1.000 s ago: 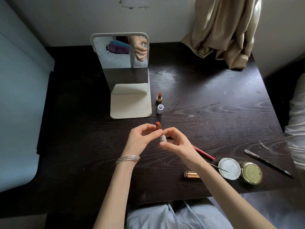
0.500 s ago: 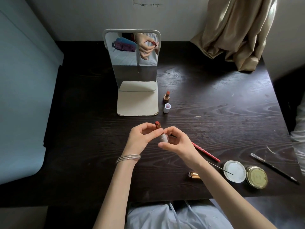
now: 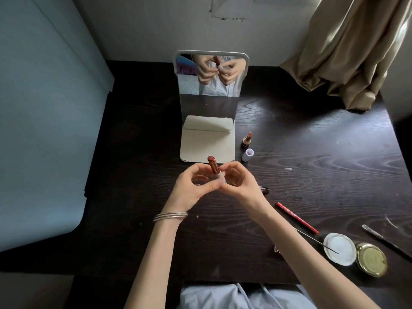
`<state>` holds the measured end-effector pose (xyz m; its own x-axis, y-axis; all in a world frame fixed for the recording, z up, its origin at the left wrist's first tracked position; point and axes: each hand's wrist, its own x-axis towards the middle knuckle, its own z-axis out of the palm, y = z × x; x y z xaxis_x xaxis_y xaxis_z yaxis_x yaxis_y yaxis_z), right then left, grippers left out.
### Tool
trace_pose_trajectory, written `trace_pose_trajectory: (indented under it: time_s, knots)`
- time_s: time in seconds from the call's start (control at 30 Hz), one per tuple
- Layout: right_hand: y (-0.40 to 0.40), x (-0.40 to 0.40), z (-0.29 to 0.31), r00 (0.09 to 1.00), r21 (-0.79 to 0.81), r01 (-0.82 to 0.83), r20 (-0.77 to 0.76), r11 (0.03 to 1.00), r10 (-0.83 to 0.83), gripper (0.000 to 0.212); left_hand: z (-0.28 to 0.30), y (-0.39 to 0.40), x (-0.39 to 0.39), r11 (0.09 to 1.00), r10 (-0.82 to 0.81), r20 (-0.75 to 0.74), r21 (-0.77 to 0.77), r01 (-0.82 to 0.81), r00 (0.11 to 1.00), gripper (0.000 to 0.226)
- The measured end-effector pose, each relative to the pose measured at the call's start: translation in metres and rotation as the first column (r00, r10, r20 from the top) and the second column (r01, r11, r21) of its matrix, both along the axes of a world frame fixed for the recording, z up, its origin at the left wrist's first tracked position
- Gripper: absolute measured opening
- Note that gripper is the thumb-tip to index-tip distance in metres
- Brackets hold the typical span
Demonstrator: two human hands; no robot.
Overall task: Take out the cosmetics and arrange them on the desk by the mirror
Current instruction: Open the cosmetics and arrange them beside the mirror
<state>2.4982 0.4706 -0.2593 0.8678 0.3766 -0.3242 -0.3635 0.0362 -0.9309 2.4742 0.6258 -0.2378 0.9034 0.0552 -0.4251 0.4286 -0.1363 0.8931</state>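
Observation:
Above the middle of the dark desk (image 3: pixel 312 175), my left hand (image 3: pixel 191 188) and my right hand (image 3: pixel 238 184) both pinch an uncapped lipstick (image 3: pixel 213 166) with a red bullet and a pale base, tilted up and to the left. A standing mirror (image 3: pixel 209 85) on a cream base is behind them and reflects both hands. Right of the mirror base stand another open lipstick (image 3: pixel 247 139) and a white cap (image 3: pixel 248 154). A red pencil (image 3: pixel 296 217) lies right of my right wrist.
At the front right are a round white lid (image 3: pixel 340 248) with a thin needle-like tool across it, a gold jar lid (image 3: pixel 371 259) and a slim metal tool (image 3: pixel 385 239). A small gold piece (image 3: pixel 277 249) shows beside my right forearm. A beige curtain (image 3: pixel 347 52) drapes onto the desk's far right corner.
The camera view has shifted, so the mirror now sits nearer the centre. Both hands have kept the lipstick, and more of its red upper part now shows above the fingers.

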Motion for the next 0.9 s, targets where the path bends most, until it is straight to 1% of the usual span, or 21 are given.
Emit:
trace_pose_trajectory:
  time_s: [0.13, 0.23, 0.37, 0.47, 0.6, 0.67, 0.8, 0.9]
  knots:
    - [0.030, 0.012, -0.001, 0.999, -0.003, -0.034, 0.032, 0.999, 0.035, 0.029, 0.002, 0.027, 0.002, 0.999, 0.018, 0.021, 0.044, -0.019, 1.000, 0.020]
    - [0.049, 0.017, -0.001, 0.997, -0.006, -0.068, 0.029, 0.998, 0.068, 0.029, 0.002, 0.043, 0.006, 0.998, 0.051, 0.026, 0.045, -0.052, 0.998, 0.015]
    - [0.069, 0.027, -0.004, 0.996, -0.016, -0.089, -0.006, 0.996, 0.089, 0.040, -0.006, 0.063, 0.015, 0.990, 0.130, 0.032, 0.053, -0.132, 0.991, 0.016]
    - [0.079, 0.038, -0.009, 0.997, -0.037, -0.071, -0.037, 0.997, 0.070, 0.046, -0.019, 0.079, 0.031, 0.978, 0.179, 0.061, 0.097, -0.184, 0.982, 0.018]
    - [0.086, 0.060, -0.018, 0.998, -0.090, -0.027, -0.056, 0.996, 0.022, 0.047, -0.044, 0.096, 0.062, 0.944, 0.292, 0.102, 0.125, -0.304, 0.951, 0.018]
    - [0.088, 0.071, -0.024, 0.997, -0.099, -0.018, -0.073, 0.995, 0.011, 0.047, -0.059, 0.102, 0.079, 0.931, 0.324, 0.114, 0.141, -0.338, 0.939, 0.020]
    - [0.093, 0.092, -0.037, 0.995, -0.139, -0.016, -0.096, 0.990, 0.002, 0.048, -0.084, 0.109, 0.109, 0.906, 0.313, 0.116, 0.260, -0.333, 0.943, 0.017]
    - [0.095, 0.102, -0.045, 0.993, -0.156, -0.006, -0.118, 0.988, -0.012, 0.049, -0.099, 0.110, 0.123, 0.897, 0.295, 0.106, 0.312, -0.313, 0.950, 0.017]
